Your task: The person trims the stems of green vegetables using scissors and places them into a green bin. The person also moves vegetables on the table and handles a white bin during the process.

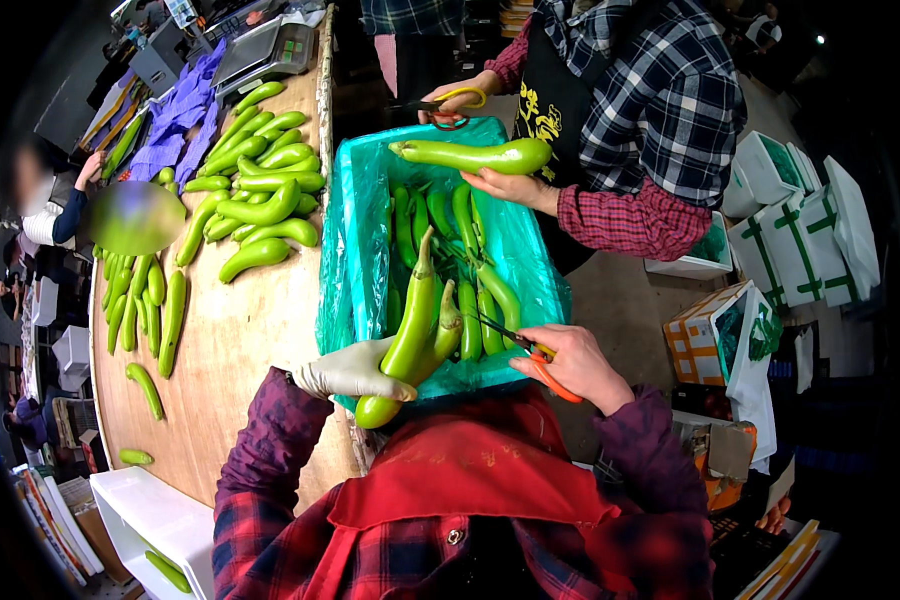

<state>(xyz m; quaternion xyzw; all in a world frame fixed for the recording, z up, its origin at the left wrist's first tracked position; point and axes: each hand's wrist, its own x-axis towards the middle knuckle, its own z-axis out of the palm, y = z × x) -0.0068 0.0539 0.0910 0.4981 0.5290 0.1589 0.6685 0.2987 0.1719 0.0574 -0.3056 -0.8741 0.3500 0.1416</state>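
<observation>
Green eggplants (408, 330), two, lower centre of frame: gloved left hand (348, 371) clasps them; right hand (578, 366) grips orange-handled scissors (548, 376), blades near the stalks (449, 291). Likely best (my reading): steady the stalks, keep tips clear of skin.

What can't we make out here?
Floor of the teal-lined box: head view, hidden by loose green eggplants.
Most fingers of the gloved left hand: head view, behind the two held eggplants.
Part of the table pile: head view, under a blurred oval.
Co-worker's head: head view, cut by top edge.
</observation>
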